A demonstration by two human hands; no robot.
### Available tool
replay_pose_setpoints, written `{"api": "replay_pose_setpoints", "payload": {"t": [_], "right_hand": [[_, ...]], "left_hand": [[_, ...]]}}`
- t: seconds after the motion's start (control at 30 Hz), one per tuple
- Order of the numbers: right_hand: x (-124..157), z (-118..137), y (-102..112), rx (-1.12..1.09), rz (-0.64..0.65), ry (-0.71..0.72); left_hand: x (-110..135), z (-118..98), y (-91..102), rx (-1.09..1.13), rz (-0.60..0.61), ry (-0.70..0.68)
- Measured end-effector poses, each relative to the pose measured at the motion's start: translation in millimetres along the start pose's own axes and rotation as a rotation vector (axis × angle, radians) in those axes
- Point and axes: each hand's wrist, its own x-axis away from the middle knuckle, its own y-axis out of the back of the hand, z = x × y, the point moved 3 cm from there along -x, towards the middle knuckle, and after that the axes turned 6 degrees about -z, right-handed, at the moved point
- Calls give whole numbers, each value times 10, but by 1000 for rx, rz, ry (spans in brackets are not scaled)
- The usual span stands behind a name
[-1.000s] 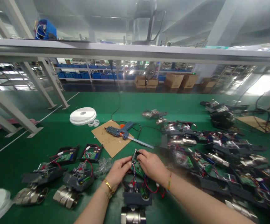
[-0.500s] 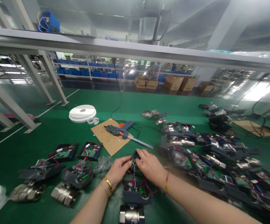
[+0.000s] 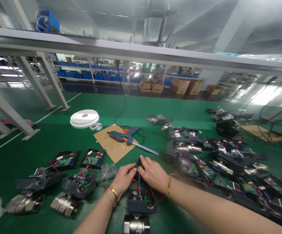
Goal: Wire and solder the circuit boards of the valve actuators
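Note:
My left hand [image 3: 123,178] and my right hand [image 3: 153,174] meet over a small black cover with a circuit board [image 3: 139,162], both pinched closed on it. Red, blue and white wires [image 3: 138,185] run down from it into a grey actuator housing [image 3: 141,203] mounted on a metal valve body [image 3: 136,225] at the bottom centre. The board's face is mostly hidden by my fingers.
Two similar valve units [image 3: 70,195] and open covers with boards [image 3: 92,158] lie to the left. A glue gun [image 3: 124,136] rests on cardboard [image 3: 111,146]. White tape rolls [image 3: 84,118] sit further back. Several more units [image 3: 219,162] are piled to the right.
Both hands have tilted the cover so the green board no longer shows, and drawn slightly lower toward the housing. The view shifted a little.

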Motion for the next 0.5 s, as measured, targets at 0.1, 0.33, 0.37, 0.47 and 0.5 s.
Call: {"api": "replay_pose_setpoints", "payload": {"t": [0.1, 0.33, 0.37, 0.47, 0.5], "right_hand": [[-9, -1, -3, -7, 3, 14], [-23, -41, 0, -64, 12, 15], [-22, -59, -3, -78, 12, 6], [-4, -133, -29, -134, 6, -49], [7, -160, -45, -160, -1, -71]], "left_hand": [[11, -15, 1, -17, 1, -6], [19, -27, 17, -50, -12, -2], [21, -23, 20, -55, -15, 0], [25, -9, 21, -69, -19, 9], [23, -6, 19, -71, -20, 13]]}}
